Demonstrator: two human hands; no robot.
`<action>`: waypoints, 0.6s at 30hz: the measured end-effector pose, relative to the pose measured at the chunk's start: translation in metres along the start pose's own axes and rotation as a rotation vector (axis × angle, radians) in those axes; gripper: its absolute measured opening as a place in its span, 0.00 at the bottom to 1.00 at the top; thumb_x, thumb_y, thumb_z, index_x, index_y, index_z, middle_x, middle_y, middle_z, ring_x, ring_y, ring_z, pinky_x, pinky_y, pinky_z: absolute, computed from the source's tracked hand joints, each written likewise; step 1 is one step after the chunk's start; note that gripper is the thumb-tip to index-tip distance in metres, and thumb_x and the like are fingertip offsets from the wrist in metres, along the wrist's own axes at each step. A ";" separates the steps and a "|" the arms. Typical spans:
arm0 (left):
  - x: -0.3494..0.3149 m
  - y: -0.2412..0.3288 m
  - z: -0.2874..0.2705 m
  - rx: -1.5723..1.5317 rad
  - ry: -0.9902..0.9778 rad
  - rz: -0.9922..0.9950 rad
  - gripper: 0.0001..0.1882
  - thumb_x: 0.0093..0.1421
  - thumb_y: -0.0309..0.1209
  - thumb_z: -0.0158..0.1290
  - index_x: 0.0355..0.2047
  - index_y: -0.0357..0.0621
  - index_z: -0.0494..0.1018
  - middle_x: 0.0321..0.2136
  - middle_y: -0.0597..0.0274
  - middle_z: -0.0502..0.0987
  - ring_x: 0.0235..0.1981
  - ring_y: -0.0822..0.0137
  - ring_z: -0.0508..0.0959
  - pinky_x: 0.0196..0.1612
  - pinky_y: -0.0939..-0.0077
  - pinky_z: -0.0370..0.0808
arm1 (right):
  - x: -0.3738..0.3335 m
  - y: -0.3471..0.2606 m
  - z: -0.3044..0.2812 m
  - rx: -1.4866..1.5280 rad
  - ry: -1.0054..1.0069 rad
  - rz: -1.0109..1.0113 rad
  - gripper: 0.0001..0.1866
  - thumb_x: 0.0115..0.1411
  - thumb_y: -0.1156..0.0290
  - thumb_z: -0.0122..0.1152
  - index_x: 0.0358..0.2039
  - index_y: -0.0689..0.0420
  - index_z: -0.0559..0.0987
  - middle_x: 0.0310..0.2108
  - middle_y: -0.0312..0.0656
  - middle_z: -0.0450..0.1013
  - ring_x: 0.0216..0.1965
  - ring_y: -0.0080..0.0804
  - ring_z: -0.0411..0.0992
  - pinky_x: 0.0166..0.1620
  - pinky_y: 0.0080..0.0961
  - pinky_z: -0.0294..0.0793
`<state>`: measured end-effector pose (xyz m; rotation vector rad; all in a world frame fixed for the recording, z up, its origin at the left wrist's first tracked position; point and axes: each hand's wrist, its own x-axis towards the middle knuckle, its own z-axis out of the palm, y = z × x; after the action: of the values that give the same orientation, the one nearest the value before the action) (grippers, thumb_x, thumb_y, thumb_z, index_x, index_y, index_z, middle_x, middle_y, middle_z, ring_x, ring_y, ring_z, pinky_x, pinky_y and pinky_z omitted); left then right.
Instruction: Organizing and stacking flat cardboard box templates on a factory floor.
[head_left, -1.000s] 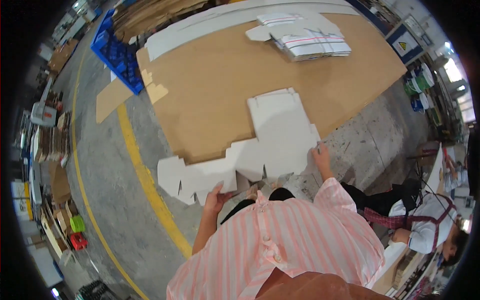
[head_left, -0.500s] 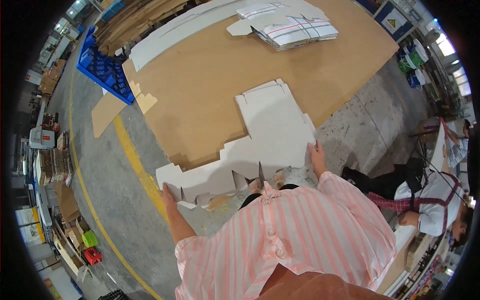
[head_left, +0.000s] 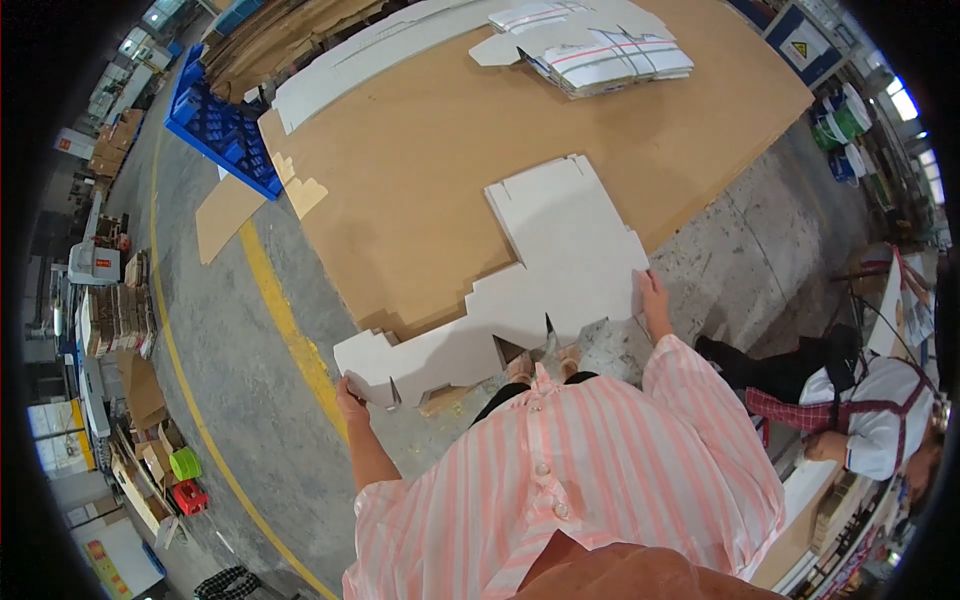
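White die-cut cardboard blanks (head_left: 560, 250) lie over the near edge of a large brown cardboard sheet (head_left: 420, 180), with notches and slots along the side facing me. My left hand (head_left: 352, 400) is closed on their left end, the fingers partly hidden by the board. At the right end, my right hand (head_left: 654, 303) grips the edge, its fingertips against the side. How many blanks lie in the pile cannot be made out. Farther back on the brown sheet rests a strapped bundle of white blanks (head_left: 620, 62), with a loose white piece on top.
A blue plastic pallet (head_left: 225, 130) leans at the far left, near a brown cardboard piece (head_left: 232, 215) on the floor. To the right, a co-worker (head_left: 865, 410) bends beside a bench. Buckets (head_left: 842, 122) stand at the far right. Stacked cardboard (head_left: 120, 320) lines the left side.
The ragged edges of the white blanks now lie more evenly together, with less sticking out at the near and right sides. Both hands still hold the ends. The whole view has shifted slightly.
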<state>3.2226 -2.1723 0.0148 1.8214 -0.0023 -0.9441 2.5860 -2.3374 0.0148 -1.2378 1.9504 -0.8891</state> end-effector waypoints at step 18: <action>-0.083 0.017 -0.004 0.287 -0.313 0.096 0.28 0.50 0.40 0.52 0.47 0.37 0.63 0.40 0.56 0.70 0.40 0.59 0.71 0.38 0.66 0.71 | 0.019 -0.056 -0.030 1.046 -0.014 0.257 0.26 0.48 0.68 0.62 0.46 0.65 0.67 0.38 0.44 0.71 0.34 0.32 0.72 0.34 0.27 0.73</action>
<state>3.1747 -2.1431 0.0782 1.8924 -0.4360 -1.1975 2.5823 -2.3669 0.0737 -0.3620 1.2377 -1.4575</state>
